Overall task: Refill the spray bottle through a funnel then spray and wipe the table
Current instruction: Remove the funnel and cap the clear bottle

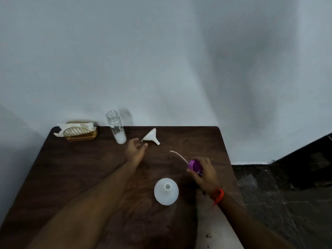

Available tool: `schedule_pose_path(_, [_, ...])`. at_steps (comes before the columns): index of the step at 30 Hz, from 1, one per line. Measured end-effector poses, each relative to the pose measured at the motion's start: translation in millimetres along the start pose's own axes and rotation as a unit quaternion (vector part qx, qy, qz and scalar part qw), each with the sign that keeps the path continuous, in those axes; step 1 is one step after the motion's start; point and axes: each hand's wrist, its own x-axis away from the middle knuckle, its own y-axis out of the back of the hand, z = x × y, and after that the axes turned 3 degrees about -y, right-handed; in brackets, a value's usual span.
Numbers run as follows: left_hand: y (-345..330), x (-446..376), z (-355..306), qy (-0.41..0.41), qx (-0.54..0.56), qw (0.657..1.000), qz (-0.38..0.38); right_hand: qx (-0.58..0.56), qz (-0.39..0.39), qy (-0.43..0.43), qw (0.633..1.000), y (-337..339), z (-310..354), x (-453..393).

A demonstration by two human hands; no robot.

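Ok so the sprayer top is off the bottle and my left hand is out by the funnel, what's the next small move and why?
Probably close the left hand on the white funnel and bring it to the spray bottle. The funnel lies on its side just beyond the open fingers, the bottle's neck stands uncovered, and the right hand already holds the purple sprayer head clear of it.

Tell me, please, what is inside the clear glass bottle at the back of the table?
The clear bottle holds a little white liquid at its bottom; the rest looks empty, and its mouth is uncapped.
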Motion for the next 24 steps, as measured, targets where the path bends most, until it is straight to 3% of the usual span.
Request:
schedule_pose_path(3, [20,33,-12,-0.169,-0.106,0.977,-0.08,-0.093,-0.07,0.05,0.992,4,47,-42])
schedule_pose_path(5, [34,47,-29,-0.233,-0.119,0.957,-0.127,-0.152,-0.065,0.068,0.984,0,88,-72])
schedule_pose_path(11, [80,25,-51,-0.167,-0.103,0.959,-0.204,-0.199,-0.01,0.125,0.972,-50,197,-138])
schedule_pose_path(16, [92,-13,-54,-0.08,-0.126,0.971,-0.188,-0.168,0.029,0.158,0.972,-97,240,-165])
schedule_pose_path(24, [96,-58,-58,-0.06,-0.123,0.982,-0.129,-0.183,0.032,0.152,0.971,-132,259,-183])
